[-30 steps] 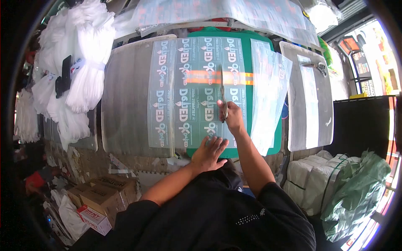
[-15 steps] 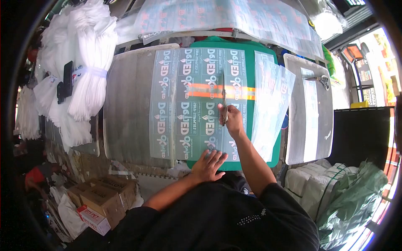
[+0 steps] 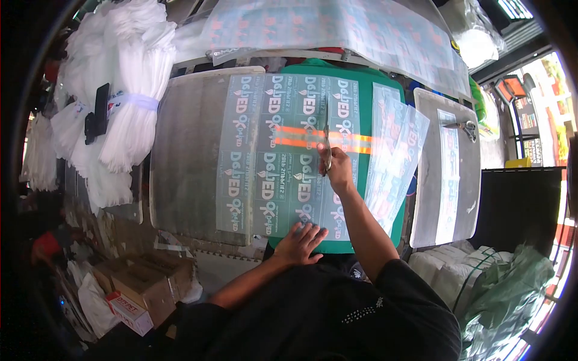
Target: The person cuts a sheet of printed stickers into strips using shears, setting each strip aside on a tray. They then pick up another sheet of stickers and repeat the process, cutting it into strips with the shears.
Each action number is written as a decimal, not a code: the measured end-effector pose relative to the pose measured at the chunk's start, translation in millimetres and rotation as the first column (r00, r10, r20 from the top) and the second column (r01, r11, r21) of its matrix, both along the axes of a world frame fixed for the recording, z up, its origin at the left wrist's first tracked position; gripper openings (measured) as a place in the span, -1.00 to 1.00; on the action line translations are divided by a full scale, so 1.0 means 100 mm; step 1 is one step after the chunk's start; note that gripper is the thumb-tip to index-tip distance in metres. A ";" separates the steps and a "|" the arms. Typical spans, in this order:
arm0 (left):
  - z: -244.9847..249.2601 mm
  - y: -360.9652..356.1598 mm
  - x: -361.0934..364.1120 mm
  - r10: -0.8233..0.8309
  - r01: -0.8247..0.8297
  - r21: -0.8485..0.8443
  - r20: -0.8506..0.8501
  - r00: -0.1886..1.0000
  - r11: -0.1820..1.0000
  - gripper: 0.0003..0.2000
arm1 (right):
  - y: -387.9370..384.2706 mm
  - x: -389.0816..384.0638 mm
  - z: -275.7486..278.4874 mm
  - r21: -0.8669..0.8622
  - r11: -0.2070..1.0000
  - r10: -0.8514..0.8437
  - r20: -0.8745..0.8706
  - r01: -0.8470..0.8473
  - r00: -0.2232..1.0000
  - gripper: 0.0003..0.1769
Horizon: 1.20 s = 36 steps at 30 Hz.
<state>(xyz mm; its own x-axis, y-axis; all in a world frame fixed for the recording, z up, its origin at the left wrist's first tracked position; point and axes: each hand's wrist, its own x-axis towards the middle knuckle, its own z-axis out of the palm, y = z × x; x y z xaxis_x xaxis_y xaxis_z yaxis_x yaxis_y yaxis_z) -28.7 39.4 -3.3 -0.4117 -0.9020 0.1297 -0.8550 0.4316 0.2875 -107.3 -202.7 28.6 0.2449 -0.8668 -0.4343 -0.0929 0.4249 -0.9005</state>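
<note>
Right hand (image 3: 338,169) slid scissors (image 3: 327,147) farther up the sheet (image 3: 271,156).

The right hand (image 3: 337,169) is closed on slim steel scissors (image 3: 327,144) over the middle of the clear plastic film sheet printed with white lettering (image 3: 265,168), with the forearm stretched out straight. The left hand (image 3: 299,240) lies flat, fingers spread, on that sheet's near edge, elbow bent.

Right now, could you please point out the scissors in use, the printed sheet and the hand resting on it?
scissors (image 3: 326,139): head view, on the blades.
printed sheet (image 3: 265,162): head view, on its lettered middle.
left hand (image 3: 302,239): head view, on the back of it.
</note>
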 end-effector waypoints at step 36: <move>0.09 -0.01 -0.01 0.019 -0.017 0.075 -0.025 0.999 0.997 -0.27 | -0.59 0.18 -0.08 -0.019 1.000 0.014 0.055 -0.013 0.998 -0.44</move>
<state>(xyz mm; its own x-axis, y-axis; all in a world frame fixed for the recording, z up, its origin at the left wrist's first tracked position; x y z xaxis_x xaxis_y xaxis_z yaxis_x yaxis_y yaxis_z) -29.2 38.2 6.1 -0.3925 -0.9169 0.0723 -0.8543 0.3926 0.3405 -89.2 -261.6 20.5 0.2798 -0.8713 -0.4032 -0.0483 0.4067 -0.9123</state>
